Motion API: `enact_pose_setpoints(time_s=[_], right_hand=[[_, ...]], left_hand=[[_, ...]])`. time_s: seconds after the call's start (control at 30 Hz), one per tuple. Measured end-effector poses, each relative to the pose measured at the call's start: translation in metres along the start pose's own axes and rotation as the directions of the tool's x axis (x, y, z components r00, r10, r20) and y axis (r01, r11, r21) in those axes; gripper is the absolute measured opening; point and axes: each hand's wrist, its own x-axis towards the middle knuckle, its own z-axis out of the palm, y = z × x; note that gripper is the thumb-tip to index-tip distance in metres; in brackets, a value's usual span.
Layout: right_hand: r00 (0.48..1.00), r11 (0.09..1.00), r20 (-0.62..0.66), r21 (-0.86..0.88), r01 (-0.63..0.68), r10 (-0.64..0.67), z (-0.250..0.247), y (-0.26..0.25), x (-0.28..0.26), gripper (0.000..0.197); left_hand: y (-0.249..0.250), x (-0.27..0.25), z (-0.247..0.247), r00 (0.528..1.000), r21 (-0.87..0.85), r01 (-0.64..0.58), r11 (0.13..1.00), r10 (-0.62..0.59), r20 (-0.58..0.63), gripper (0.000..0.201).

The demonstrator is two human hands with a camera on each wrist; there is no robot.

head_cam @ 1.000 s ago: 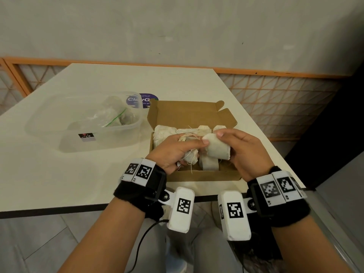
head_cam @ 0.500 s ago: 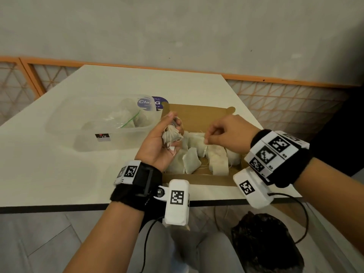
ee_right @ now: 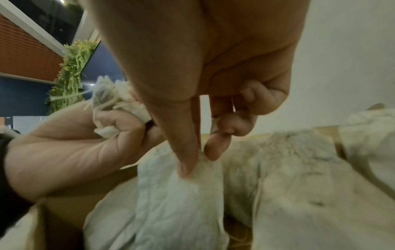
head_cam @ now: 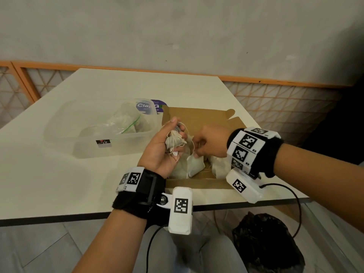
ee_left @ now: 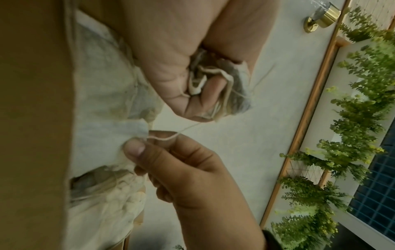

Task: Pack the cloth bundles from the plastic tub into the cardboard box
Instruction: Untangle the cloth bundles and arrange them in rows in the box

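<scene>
An open cardboard box [head_cam: 199, 115] sits on the white table near its front edge, with several cream cloth bundles [head_cam: 195, 166] inside. My left hand [head_cam: 167, 142] is raised above the box's left side and grips a small cloth bundle [head_cam: 175, 140] wrapped in loose string [ee_left: 213, 79]. My right hand [head_cam: 204, 144] is over the box. Its thumb and forefinger pinch a string end [ee_left: 164, 137] at the top of a bundle [ee_right: 181, 194] standing in the box. The clear plastic tub [head_cam: 102, 131] stands left of the box.
Crumpled clear plastic bags [head_cam: 126, 123] with a green strip lie in the tub. A purple-labelled lid [head_cam: 155, 106] lies behind the tub and box. An orange-framed lattice rail [head_cam: 275, 95] runs behind and right of the table [head_cam: 49, 174]. A dark bag [head_cam: 266, 243] sits on the floor below.
My left hand lifted a small string-wrapped bundle out of the box. My right hand let go of the bundle it held and moved to pinch a string over the box.
</scene>
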Motion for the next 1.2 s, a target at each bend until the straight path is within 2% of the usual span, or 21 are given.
enact_pose_setpoints(time_s=[0.13, 0.27, 0.37, 0.53, 0.6, 0.67, 0.73, 0.8, 0.83, 0.9, 0.97, 1.03, 1.13, 1.2], right_hand=[[0.996, 0.994, -0.036, 0.074, -0.075, 0.077, -0.007, 0.012, -0.002, 0.008], [0.987, 0.985, -0.048, 0.092, -0.148, 0.153, -0.001, 0.019, -0.001, 0.016], [0.975, 0.964, -0.06, 0.174, -0.202, 0.215, -0.001, 0.021, 0.003, 0.017], [0.972, 0.953, -0.089, 0.232, -0.193, 0.219, -0.006, 0.023, 0.005, 0.018], [0.96, 0.948, -0.143, 0.245, -0.202, 0.242, -0.009, 0.024, 0.004, 0.016], [0.924, 0.929, -0.28, 0.332, -0.161, 0.26, -0.014, 0.022, -0.001, 0.012], [0.89, 0.883, -0.39, 0.469, -0.027, 0.235, -0.015, 0.013, -0.011, 0.019], [0.907, 0.82, -0.382, 0.568, 0.077, 0.179, -0.013, -0.003, -0.024, 0.031], [0.927, 0.806, -0.341, 0.587, 0.082, 0.154, -0.009, -0.011, -0.028, 0.035], [0.949, 0.831, -0.289, 0.554, 0.058, 0.127, 0.0, -0.017, -0.028, 0.04], [0.945, 0.845, -0.304, 0.531, 0.063, 0.12, 0.006, -0.013, -0.024, 0.033], [0.933, 0.767, -0.323, 0.636, 0.091, 0.157, 0.011, -0.005, -0.021, 0.021], [0.917, 0.466, -0.313, 0.868, 0.17, 0.247, 0.016, 0.006, -0.026, 0.008], [0.902, 0.344, -0.309, 0.918, 0.199, 0.302, 0.022, 0.015, -0.031, 0.006]], left_hand=[[0.0, 0.0, -0.002, 0.999, -0.004, -0.028, 1.0, 0.028, 0.016, 0.014], [-0.002, 0.002, -0.002, 0.999, -0.047, -0.033, 0.998, 0.032, -0.017, 0.012], [-0.003, 0.003, -0.002, 0.998, -0.015, -0.035, 0.999, 0.034, -0.045, 0.015], [-0.002, 0.003, -0.002, 0.998, 0.006, -0.028, 1.0, 0.029, -0.05, 0.017], [-0.002, 0.003, 0.0, 0.998, 0.026, -0.014, 1.0, 0.016, -0.057, 0.019], [-0.002, 0.002, 0.001, 0.998, 0.065, -0.005, 0.998, 0.009, -0.065, 0.021], [-0.002, 0.001, 0.004, 0.997, 0.09, 0.003, 0.996, 0.004, -0.074, 0.016], [-0.003, -0.001, 0.007, 0.998, 0.072, 0.025, 0.997, -0.02, -0.064, 0.023], [-0.003, -0.001, 0.008, 0.998, 0.056, 0.041, 0.998, -0.038, -0.049, 0.028], [-0.004, -0.002, 0.01, 0.997, 0.028, 0.08, 0.996, -0.08, -0.015, 0.036], [-0.003, -0.003, 0.011, 0.994, 0.035, 0.108, 0.994, -0.108, 0.004, 0.037], [-0.004, -0.002, 0.009, 0.993, 0.094, 0.12, 0.988, -0.12, -0.013, 0.034], [-0.006, -0.002, 0.007, 0.996, 0.281, 0.08, 0.956, -0.084, 0.001, 0.03], [-0.009, -0.002, 0.007, 0.997, 0.367, 0.055, 0.929, -0.072, 0.034, 0.029]])
